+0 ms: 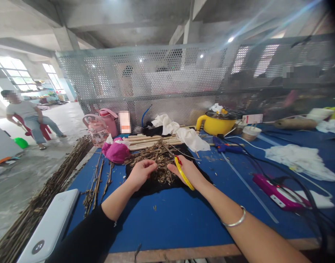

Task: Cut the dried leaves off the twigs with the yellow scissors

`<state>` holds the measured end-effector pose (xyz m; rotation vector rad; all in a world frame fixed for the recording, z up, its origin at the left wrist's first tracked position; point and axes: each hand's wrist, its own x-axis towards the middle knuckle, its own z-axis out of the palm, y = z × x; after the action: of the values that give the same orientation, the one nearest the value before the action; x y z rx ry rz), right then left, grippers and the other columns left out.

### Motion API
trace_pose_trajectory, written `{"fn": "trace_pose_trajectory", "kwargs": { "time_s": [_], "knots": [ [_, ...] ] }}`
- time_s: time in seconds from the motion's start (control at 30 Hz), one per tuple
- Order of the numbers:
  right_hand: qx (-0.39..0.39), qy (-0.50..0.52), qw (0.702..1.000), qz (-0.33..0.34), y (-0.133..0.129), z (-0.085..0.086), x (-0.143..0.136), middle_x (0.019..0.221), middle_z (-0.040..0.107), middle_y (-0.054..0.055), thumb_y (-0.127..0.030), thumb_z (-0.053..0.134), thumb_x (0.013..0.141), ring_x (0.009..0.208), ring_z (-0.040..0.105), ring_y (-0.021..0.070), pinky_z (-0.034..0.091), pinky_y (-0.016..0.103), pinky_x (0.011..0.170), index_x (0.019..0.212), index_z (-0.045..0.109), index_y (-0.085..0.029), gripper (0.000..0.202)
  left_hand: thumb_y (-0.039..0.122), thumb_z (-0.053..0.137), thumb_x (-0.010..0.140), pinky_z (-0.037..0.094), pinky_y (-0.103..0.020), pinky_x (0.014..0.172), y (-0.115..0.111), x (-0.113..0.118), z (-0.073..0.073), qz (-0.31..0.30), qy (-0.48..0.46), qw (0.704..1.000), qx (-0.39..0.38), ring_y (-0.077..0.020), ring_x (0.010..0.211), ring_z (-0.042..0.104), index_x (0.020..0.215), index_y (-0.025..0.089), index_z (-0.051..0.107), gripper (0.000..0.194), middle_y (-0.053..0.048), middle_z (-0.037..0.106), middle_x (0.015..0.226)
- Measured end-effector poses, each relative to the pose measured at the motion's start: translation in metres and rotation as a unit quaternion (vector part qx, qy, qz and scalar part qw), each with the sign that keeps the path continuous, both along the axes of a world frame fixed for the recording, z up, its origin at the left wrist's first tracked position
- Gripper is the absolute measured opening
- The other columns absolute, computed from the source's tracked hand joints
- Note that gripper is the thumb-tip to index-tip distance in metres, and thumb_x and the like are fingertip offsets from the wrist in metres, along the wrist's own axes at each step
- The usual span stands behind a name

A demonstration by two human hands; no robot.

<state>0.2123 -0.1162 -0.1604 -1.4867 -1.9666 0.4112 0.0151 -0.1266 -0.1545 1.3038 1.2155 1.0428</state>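
Dry brown twigs and plant bits [163, 171] lie heaped on a black cloth [148, 190] at the middle of the blue table. Over the heap's left side is my left hand [142, 173], its fingers curled with thumb and forefinger together; whether anything small is between them cannot be made out. My right hand [187, 171] is wrapped round scissors with yellow and red handles [184, 175], their blades pointing up and left over the heap. A purple cloth bundle [116, 150] sits left of the heap, and light wooden sticks [145, 140] lie behind it.
Loose stalks [96, 182] lie on the table's left, near a white power bank [49, 226]. A yellow pot [218, 123], blue glue gun [227, 147], magenta power strip [279, 191] and cables occupy the right. Behind stands a perforated metal screen [156, 84]. A person [30, 115] sits far left.
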Motion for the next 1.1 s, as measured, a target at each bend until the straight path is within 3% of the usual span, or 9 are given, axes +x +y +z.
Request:
{"fn": "trace_pose_trajectory", "kwargs": {
  "time_s": [0.2, 0.37, 0.6, 0.7, 0.8, 0.87, 0.97, 1.03, 1.1],
  "knots": [
    [0.055, 0.142, 0.988, -0.021, 0.000, 0.014, 0.003, 0.068, 0.054, 0.000, -0.046, 0.050, 0.077, 0.058, 0.049, 0.0138, 0.039, 0.025, 0.057, 0.079, 0.044, -0.020, 0.027, 0.023, 0.053, 0.076, 0.042, -0.026, 0.070, -0.004, 0.000, -0.002, 0.041, 0.253, 0.941, 0.219, -0.0128, 0.070, 0.053, 0.090, 0.017, 0.068, 0.021, -0.003, 0.062, 0.080],
    [0.085, 0.182, 0.979, -0.028, 0.005, 0.010, 0.004, 0.068, 0.052, -0.001, -0.038, 0.053, 0.073, 0.060, 0.049, 0.0139, 0.041, 0.026, 0.061, 0.076, 0.044, -0.020, 0.020, 0.017, 0.051, 0.079, 0.044, -0.026, 0.071, -0.003, -0.001, -0.003, 0.020, 0.269, 0.924, 0.269, -0.0134, 0.074, 0.054, 0.095, 0.019, 0.068, 0.023, -0.003, 0.057, 0.077],
    [0.008, 0.247, 0.968, 0.050, 0.005, 0.006, 0.003, 0.059, 0.047, -0.005, -0.032, 0.052, 0.072, 0.051, 0.046, 0.0123, 0.041, 0.026, 0.054, 0.076, 0.044, -0.021, 0.014, 0.011, 0.052, 0.077, 0.044, -0.025, 0.070, -0.002, -0.002, -0.007, 0.005, 0.265, 0.915, 0.303, -0.0121, 0.073, 0.052, 0.092, 0.021, 0.069, 0.025, -0.002, 0.053, 0.076],
    [0.003, 0.256, 0.965, 0.061, 0.004, 0.004, 0.001, 0.061, 0.047, -0.004, -0.031, 0.054, 0.071, 0.053, 0.047, 0.0122, 0.042, 0.026, 0.054, 0.076, 0.045, -0.020, 0.014, 0.012, 0.053, 0.075, 0.045, -0.025, 0.069, -0.001, -0.002, -0.007, 0.042, 0.236, 0.922, 0.305, -0.0124, 0.075, 0.053, 0.101, 0.022, 0.064, 0.029, -0.002, 0.054, 0.083],
    [0.032, 0.283, 0.958, 0.019, 0.005, 0.003, -0.002, 0.063, 0.048, -0.003, -0.031, 0.055, 0.071, 0.055, 0.048, 0.0129, 0.043, 0.027, 0.056, 0.078, 0.046, -0.020, 0.017, 0.016, 0.059, 0.071, 0.045, -0.023, 0.060, -0.003, 0.002, -0.004, 0.136, 0.158, 0.947, 0.243, -0.0097, 0.065, 0.053, 0.111, 0.019, 0.055, 0.041, -0.003, 0.054, 0.089],
    [0.075, 0.288, 0.954, -0.020, 0.003, 0.005, -0.003, 0.065, 0.050, -0.002, -0.032, 0.055, 0.071, 0.057, 0.050, 0.0133, 0.044, 0.027, 0.059, 0.079, 0.046, -0.020, 0.018, 0.022, 0.060, 0.070, 0.040, -0.020, 0.047, -0.007, 0.008, -0.002, 0.149, 0.100, 0.973, 0.143, -0.0068, 0.051, 0.047, 0.102, 0.015, 0.056, 0.033, 0.000, 0.054, 0.075],
    [0.138, 0.236, 0.960, -0.053, -0.004, 0.009, -0.007, 0.069, 0.052, -0.001, -0.031, 0.054, 0.073, 0.060, 0.051, 0.0134, 0.045, 0.027, 0.063, 0.077, 0.046, -0.020, 0.014, 0.037, 0.060, 0.071, 0.031, -0.016, 0.036, -0.014, 0.019, -0.002, 0.040, -0.001, 0.999, -0.011, -0.0056, 0.042, 0.042, 0.085, 0.013, 0.060, 0.028, 0.003, 0.051, 0.059],
    [0.144, 0.196, 0.969, -0.039, -0.011, 0.011, -0.011, 0.070, 0.054, 0.000, -0.029, 0.052, 0.075, 0.061, 0.052, 0.0132, 0.045, 0.026, 0.063, 0.078, 0.046, -0.020, 0.012, 0.044, 0.061, 0.070, 0.030, -0.015, 0.036, -0.018, 0.027, -0.003, -0.018, -0.089, 0.993, -0.069, -0.0044, 0.044, 0.044, 0.083, 0.013, 0.062, 0.034, 0.000, 0.056, 0.065],
    [0.126, 0.173, 0.977, -0.004, -0.019, 0.010, -0.017, 0.069, 0.056, 0.000, -0.028, 0.051, 0.076, 0.060, 0.054, 0.0131, 0.045, 0.025, 0.062, 0.080, 0.047, -0.020, 0.010, 0.046, 0.063, 0.068, 0.031, -0.013, 0.038, -0.019, 0.032, -0.006, -0.024, -0.167, 0.981, -0.097, -0.0029, 0.047, 0.045, 0.082, 0.013, 0.063, 0.036, -0.002, 0.059, 0.073]
  ]
}}
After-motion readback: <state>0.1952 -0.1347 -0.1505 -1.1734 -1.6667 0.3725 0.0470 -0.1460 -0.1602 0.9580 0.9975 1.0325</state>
